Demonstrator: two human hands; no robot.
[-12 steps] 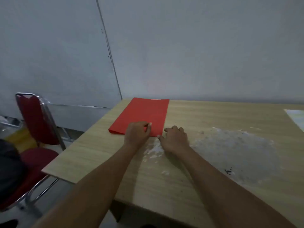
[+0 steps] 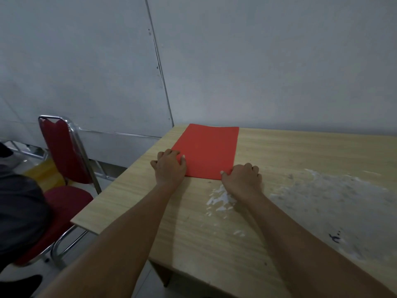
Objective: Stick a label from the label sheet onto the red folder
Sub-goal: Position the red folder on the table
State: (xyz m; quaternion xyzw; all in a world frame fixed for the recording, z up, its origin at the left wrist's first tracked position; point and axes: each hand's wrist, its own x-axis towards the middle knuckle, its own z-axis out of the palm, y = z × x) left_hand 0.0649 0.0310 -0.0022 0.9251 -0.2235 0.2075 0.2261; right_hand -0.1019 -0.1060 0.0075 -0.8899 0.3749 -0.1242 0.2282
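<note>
The red folder point(image 2: 209, 149) lies flat on the wooden table point(image 2: 300, 151) near its far left corner. My left hand point(image 2: 169, 166) rests on the folder's near left corner, thumb on top and fingers curled over the edge. At the near right corner, my right hand point(image 2: 241, 178) pinches the folder with the thumb tip on the red surface. No label sheet is in view, and no label shows on the folder.
A red chair with a chrome frame point(image 2: 64, 160) stands left of the table. A person in dark clothing point(image 2: 19, 207) sits at the far left. White and grey smears point(image 2: 322, 201) cover the table to the right. A grey wall runs close behind.
My hands have spread apart along the folder's near edge, the left one from the middle to the left corner. The folder sits a little further right and squarer to me.
</note>
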